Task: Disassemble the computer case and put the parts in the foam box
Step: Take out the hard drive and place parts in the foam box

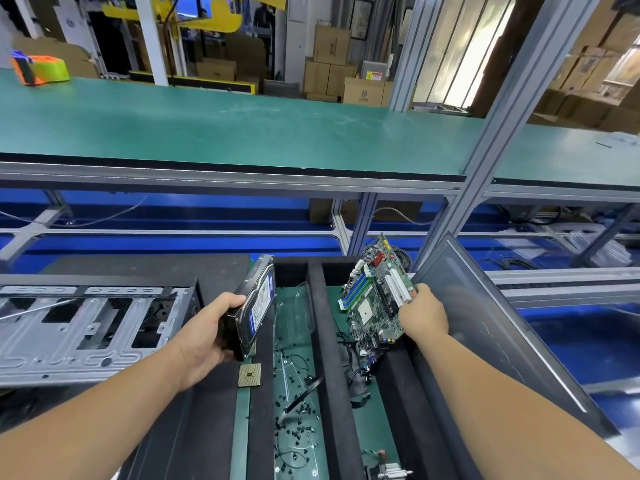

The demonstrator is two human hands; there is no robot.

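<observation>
My left hand (204,336) grips a hard drive (258,303) upright on its edge, over the left wall of the black foam box (332,375). A green motherboard (375,296) stands tilted in the box's right compartment, and my right hand (424,315) holds it by its right edge. The stripped metal computer case (79,327) lies open on the left. A CPU chip (250,375) rests on the foam wall just below the hard drive.
Several small black screws and cable ties (298,417) litter the middle compartment. A dark side panel (491,327) leans against the box's right side. Behind runs a green workbench (242,126) with an aluminium post (485,161). Black cables (356,368) lie under the motherboard.
</observation>
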